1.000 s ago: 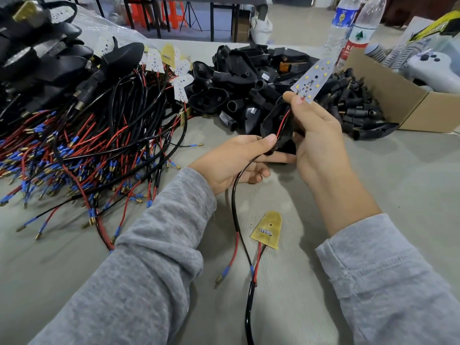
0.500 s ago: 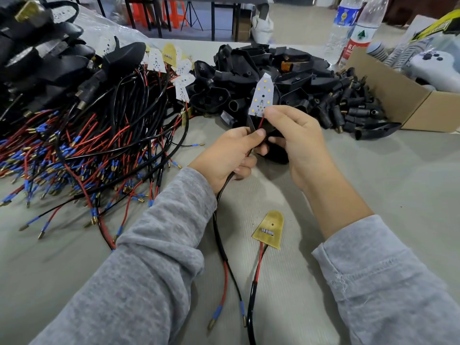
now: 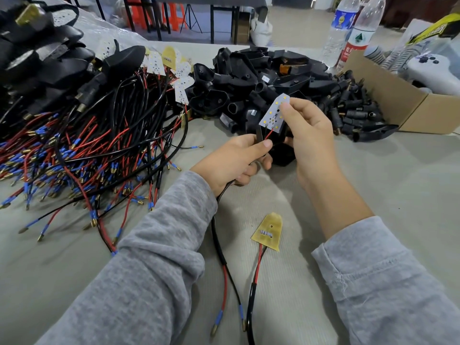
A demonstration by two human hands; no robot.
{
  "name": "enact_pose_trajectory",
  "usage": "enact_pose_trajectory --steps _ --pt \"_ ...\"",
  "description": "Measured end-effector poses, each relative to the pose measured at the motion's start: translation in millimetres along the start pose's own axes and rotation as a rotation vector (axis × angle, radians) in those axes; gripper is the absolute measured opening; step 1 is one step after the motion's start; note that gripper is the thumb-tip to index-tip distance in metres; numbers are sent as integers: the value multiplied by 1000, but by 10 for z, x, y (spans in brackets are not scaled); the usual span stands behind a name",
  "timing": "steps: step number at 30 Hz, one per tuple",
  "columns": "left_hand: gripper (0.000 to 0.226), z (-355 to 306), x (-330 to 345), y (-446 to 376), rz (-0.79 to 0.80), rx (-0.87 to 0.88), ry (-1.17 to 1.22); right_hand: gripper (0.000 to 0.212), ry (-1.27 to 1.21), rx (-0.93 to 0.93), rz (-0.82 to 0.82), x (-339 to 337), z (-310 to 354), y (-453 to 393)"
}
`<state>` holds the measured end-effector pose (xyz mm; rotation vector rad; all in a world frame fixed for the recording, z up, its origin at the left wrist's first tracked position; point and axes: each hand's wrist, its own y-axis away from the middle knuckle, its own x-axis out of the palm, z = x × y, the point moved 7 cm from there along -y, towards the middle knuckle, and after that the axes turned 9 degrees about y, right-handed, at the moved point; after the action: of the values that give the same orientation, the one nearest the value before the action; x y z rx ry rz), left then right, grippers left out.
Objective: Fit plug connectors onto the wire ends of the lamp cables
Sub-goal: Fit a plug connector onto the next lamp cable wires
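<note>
A small white LED board sits just above the centre of view, pinched between the thumb and fingers of the right hand. Red and black wires run from its lower edge into the left hand, whose grip is curled around the cable; the cable trails toward six o'clock, ending in blue-sleeved brass tips. A black housing lies behind both hands. At five o'clock a yellow board rests on the grey surface. At nine o'clock lies a tangle of wires; at twelve, a heap of black shells; at two, a cardboard box and two bottles.
</note>
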<state>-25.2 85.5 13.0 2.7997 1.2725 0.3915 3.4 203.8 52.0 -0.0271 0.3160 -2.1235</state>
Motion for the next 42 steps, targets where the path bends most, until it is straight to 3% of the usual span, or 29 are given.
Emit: enact_pose_trajectory --steps 10,18,25,30,42 --pt "10 24 -18 -35 33 21 177 22 91 -33 24 20 24 15" --pt "19 41 -28 -51 -33 -21 307 17 165 -123 108 118 81 72" --pt "16 62 -45 -43 -39 -91 249 19 111 -142 157 153 73 46" --pt "22 90 -27 -35 5 -142 208 26 201 -218 98 93 107 49" --pt "22 71 -86 -64 -68 -66 207 38 160 -201 55 95 106 64"
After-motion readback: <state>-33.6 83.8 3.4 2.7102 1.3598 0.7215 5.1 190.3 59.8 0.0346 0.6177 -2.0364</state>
